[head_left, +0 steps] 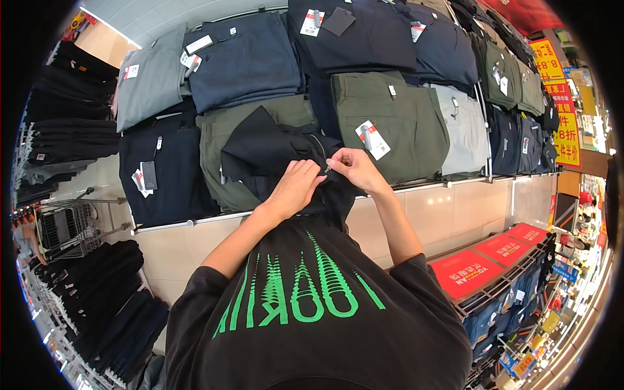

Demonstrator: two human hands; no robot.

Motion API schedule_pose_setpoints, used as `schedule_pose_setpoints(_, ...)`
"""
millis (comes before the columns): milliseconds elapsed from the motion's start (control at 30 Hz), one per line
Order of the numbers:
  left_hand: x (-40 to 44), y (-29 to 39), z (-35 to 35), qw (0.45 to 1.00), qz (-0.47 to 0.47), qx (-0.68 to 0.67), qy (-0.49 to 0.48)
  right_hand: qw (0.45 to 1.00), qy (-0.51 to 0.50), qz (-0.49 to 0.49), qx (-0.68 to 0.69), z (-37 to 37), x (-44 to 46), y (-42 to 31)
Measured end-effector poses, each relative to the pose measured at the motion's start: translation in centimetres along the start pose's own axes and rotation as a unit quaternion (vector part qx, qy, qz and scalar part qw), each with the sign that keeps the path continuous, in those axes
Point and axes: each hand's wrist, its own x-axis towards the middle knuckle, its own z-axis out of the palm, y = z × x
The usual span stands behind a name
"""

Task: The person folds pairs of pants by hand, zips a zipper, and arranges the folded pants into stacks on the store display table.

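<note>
A pair of black trousers [255,144] lies partly unfolded over the green trousers [214,146] on the display rack, its waist end towards me. My left hand [297,186] is closed on the black fabric, fingers bent over its edge. Just to the right, my right hand [351,168] pinches the same garment near a zip or fastening, thumb and forefinger together. The two hands are close but apart. Folded olive trousers [409,123] with a white and red tag lie right of my right hand.
More folded trousers [244,58] fill the back rows. The rack's metal rail [244,215] runs along the front. A shopping cart [67,227] stands at the left, dark clothes [104,292] hang at the lower left, and red sign boards [468,270] top a jeans rack at the lower right.
</note>
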Motion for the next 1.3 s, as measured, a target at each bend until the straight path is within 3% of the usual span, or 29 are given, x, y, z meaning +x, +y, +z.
schedule_pose_setpoints(167, -0.8, -0.1, -0.9, 0.999, -0.001, 0.038, -0.014, 0.993, 0.017, -0.005, -0.113, 0.7, -1.3, -2.1)
schedule_pose_setpoints(333, -1.8, -0.6, -1.7, 0.998, 0.01, 0.04, -0.041, 0.996, -0.068, 0.015, -0.05, 0.9, -1.4, -1.6)
schedule_pose_setpoints(467, -2.9, -1.7, -2.5, 0.996, -0.083, -0.025, 0.027, 0.992, -0.118, -0.045, 0.019, 0.7, -1.4, 0.5)
schedule_pose_setpoints(567, -2.3, -0.4, -4.4, 0.92, -0.299, -0.249, -0.049, 0.99, -0.136, -0.023, -0.004, 0.9, -3.0, 0.9)
schedule_pose_setpoints(600, -2.7, -0.7, -3.8, 0.925, -0.283, -0.252, -0.033, 0.984, -0.153, 0.032, -0.081, 0.4, -3.2, -0.3)
schedule_pose_setpoints(700, -3.4, -1.3, -1.8, 0.935, -0.244, -0.258, 0.008, 0.982, -0.036, -0.11, -0.15, -1.1, -3.0, -1.4)
schedule_pose_setpoints(833, -3.1, 0.2, -1.4, 0.958, -0.21, -0.191, 0.04, 0.969, -0.019, -0.125, -0.215, -1.6, -2.3, -4.3)
schedule_pose_setpoints(900, -3.4, -0.7, -0.9, 0.979, -0.162, -0.106, 0.068, 0.973, -0.054, -0.091, -0.206, -1.4, -1.5, -4.8)
schedule_pose_setpoints(967, -4.0, -0.6, -0.8, 0.975, -0.167, -0.114, 0.09, 0.975, -0.099, -0.091, -0.175, -1.3, -0.1, -3.7)
schedule_pose_setpoints(1067, -4.7, -0.5, -1.1, 0.975, -0.164, -0.112, 0.098, 0.974, -0.183, 0.018, -0.133, -0.1, 0.2, -5.6)
schedule_pose_setpoints(1300, -4.6, -0.4, -1.4, 0.984, -0.1, -0.061, 0.135, 0.972, -0.228, 0.05, -0.041, 1.8, 0.6, -5.2)
